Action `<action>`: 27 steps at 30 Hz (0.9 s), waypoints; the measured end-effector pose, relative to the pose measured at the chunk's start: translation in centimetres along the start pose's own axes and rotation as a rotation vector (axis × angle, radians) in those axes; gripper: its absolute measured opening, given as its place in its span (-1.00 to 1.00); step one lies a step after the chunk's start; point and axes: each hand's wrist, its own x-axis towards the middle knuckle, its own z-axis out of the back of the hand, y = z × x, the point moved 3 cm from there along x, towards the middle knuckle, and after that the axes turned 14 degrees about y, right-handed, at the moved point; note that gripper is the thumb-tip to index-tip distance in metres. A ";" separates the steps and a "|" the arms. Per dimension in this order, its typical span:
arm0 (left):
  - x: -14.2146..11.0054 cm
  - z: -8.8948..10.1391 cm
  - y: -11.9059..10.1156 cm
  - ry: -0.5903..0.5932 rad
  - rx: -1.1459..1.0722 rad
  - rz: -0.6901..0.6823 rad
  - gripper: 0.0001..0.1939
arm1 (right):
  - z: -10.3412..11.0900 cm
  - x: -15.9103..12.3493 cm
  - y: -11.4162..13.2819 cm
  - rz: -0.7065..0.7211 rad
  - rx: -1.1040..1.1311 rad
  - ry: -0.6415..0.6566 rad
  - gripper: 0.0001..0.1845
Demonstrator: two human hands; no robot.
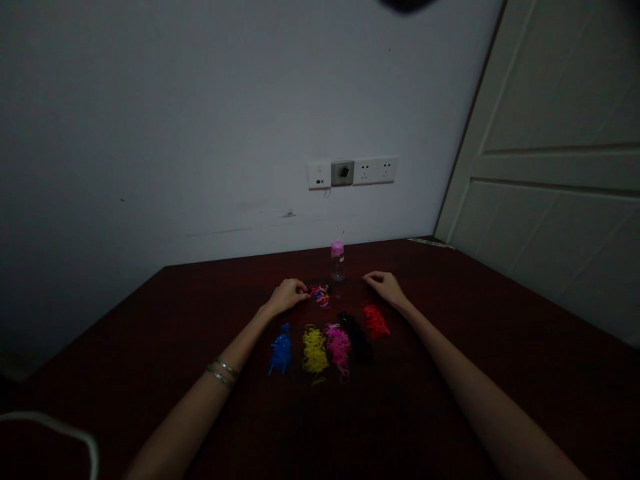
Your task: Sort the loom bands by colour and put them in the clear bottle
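A small mixed-colour heap of rubber bands [320,294] lies on the dark table. My left hand [289,295] rests at its left edge, fingers curled and closed; what they grip, if anything, is too small to make out. To the right of a clear bottle with a pink lid [338,263], my right hand [386,287] is closed with its fingertips together, their content not visible. Nearer me lie sorted piles: blue bands [281,352], yellow bands [315,351], pink bands [339,348], black bands [356,335] and red bands [375,321], the red ones just below my right hand.
The dark red tabletop [225,287] meets a pale wall [200,133] holding a row of sockets [375,171]. A white panelled door [560,173] stands along the right. A pale cord [60,427] curves at the lower left. The scene is dim.
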 end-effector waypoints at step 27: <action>-0.5 -0.2 -1.5 -0.026 0.075 0.045 -0.75 | 0.1 -0.1 -0.5 0.001 -0.030 0.024 -0.70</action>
